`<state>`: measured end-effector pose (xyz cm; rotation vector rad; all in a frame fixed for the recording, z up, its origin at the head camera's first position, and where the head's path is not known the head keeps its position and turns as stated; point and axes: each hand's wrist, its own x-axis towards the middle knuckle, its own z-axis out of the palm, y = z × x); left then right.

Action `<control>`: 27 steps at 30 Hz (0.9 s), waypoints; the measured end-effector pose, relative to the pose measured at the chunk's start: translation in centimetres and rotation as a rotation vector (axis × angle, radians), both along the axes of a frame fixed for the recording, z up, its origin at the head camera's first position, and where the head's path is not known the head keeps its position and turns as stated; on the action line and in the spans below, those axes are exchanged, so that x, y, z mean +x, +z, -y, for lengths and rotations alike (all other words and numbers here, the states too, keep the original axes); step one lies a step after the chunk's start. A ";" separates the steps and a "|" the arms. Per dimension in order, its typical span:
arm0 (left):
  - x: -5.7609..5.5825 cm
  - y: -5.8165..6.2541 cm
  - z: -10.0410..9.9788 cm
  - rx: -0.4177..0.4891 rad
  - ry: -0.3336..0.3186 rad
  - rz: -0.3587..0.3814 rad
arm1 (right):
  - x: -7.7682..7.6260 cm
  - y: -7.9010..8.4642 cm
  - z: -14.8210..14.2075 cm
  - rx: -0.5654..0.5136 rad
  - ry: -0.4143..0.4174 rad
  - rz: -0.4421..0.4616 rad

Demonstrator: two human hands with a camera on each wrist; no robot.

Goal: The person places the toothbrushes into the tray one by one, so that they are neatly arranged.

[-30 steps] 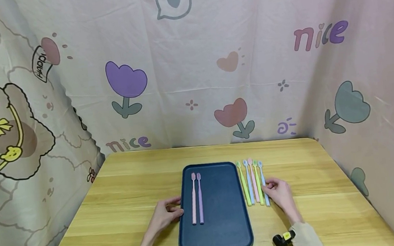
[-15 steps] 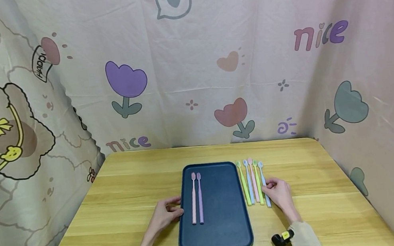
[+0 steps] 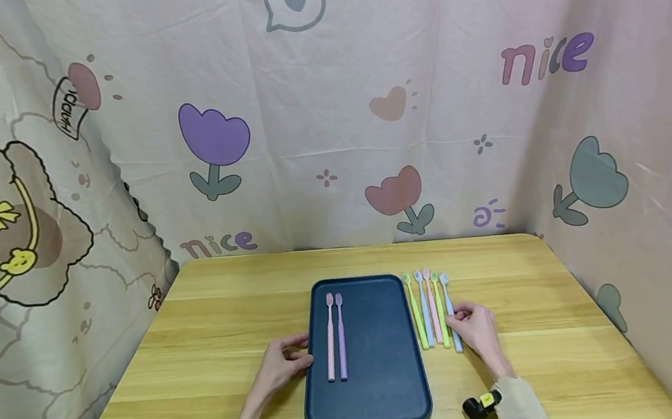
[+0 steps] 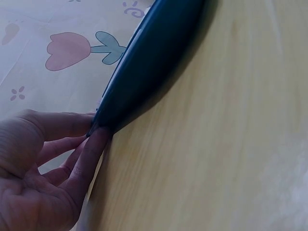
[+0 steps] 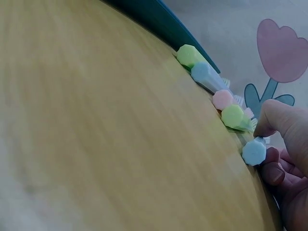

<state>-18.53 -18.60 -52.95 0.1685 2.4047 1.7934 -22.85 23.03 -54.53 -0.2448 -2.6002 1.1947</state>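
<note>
In the head view a dark blue tray [image 3: 383, 361] lies on the table, bearing a pink toothbrush [image 3: 329, 340] and a purple toothbrush [image 3: 341, 338] side by side. My left hand [image 3: 278, 369] holds the tray's left edge; in the left wrist view its fingertips meet at the rim [image 4: 127, 62]. Right of the tray, my right hand [image 3: 476, 330] pinches the rightmost blue toothbrush [image 3: 447, 297]. The right wrist view shows thumb and finger about that blue handle [image 5: 254, 152], which lies low at the table. Part of the handle is hidden behind my fingers in the head view.
Several toothbrushes lie in a row between tray and right hand: a green one [image 3: 415, 314], another blue one [image 3: 425, 313], a pink one [image 3: 432, 308] and a second green one [image 3: 441, 314]. The wooden table [image 3: 212, 318] backs onto a printed curtain [image 3: 312, 103].
The pinched blue toothbrush has tilted slightly, its handle end shifting a little to the right. My left hand and the tray stay where they were.
</note>
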 end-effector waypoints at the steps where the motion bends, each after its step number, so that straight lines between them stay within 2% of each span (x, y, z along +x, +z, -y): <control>1: 0.0 -0.1 0.0 -0.003 0.000 0.000 | 0.0 0.0 0.0 -0.004 0.000 0.000; 15: 0.0 -0.2 -0.1 -0.024 0.016 0.005 | 0.1 0.0 -0.3 -0.058 0.022 0.039; 27: 0.0 0.0 0.0 -0.011 0.013 0.013 | 0.3 0.3 -0.4 -0.112 0.026 0.016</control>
